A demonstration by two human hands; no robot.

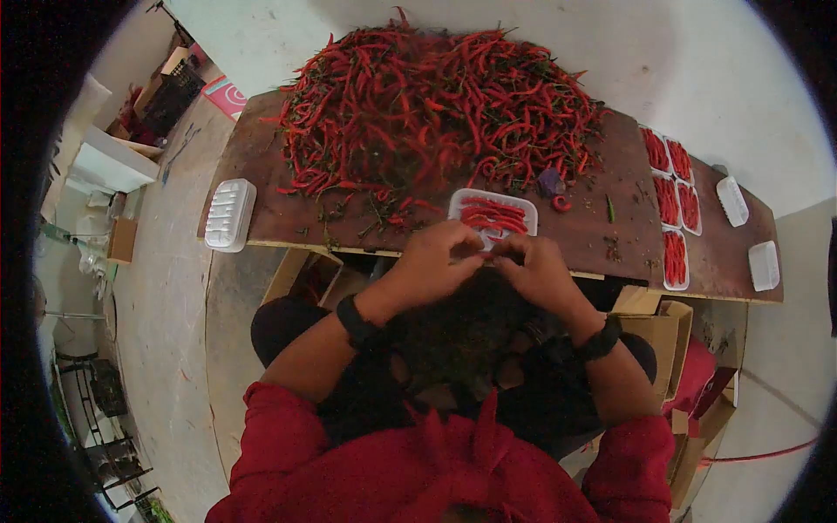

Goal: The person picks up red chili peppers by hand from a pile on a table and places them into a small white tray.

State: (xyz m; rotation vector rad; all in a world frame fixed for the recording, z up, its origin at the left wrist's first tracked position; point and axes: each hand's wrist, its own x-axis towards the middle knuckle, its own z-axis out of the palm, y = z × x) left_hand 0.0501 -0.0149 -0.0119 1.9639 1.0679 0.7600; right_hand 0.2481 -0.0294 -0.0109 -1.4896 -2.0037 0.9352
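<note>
Nearest us, our left hand (440,261) and right hand (537,268) meet at the worktop's (580,237) near edge. Both grips look narrow around a small red piece (487,255), perhaps a chilli; we cannot tell which grip bears it. Just beyond our fingertips lies the white tray (495,194), long axis roughly along that edge, its red chillies (493,212) lying likewise; neither hand is clearly nearer. The chilli heap (436,105) spreads towards the far edge.
</note>
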